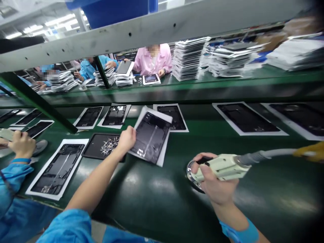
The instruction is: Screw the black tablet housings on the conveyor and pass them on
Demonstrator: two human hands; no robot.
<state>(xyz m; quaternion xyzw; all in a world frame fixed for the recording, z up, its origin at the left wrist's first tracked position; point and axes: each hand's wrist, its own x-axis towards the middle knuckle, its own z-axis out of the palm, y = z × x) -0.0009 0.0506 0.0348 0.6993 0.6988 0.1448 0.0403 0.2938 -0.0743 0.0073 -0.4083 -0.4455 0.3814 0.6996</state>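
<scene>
My left hand point(128, 138) grips the left edge of a dark tablet housing point(152, 135) backed by a white sheet. The housing is tilted, partly over another housing point(173, 116) lying behind it. In my right hand point(220, 187) is a pale green handheld tool point(224, 167) with a round, metal-rimmed head and a grey cable leading off to the right. Its head is low over the green work surface. Below my left hand lies a black tray point(95, 148) with a pile of small metal pieces point(109, 145), partly hidden by my wrist.
Another housing on white paper point(60, 165) lies left of the tray. Several more line the back of the green bench point(162, 199). A co-worker's hand point(22, 143) holds a similar tool at far left. A green post point(37, 101) slants down; paper stacks point(188, 59) stand behind.
</scene>
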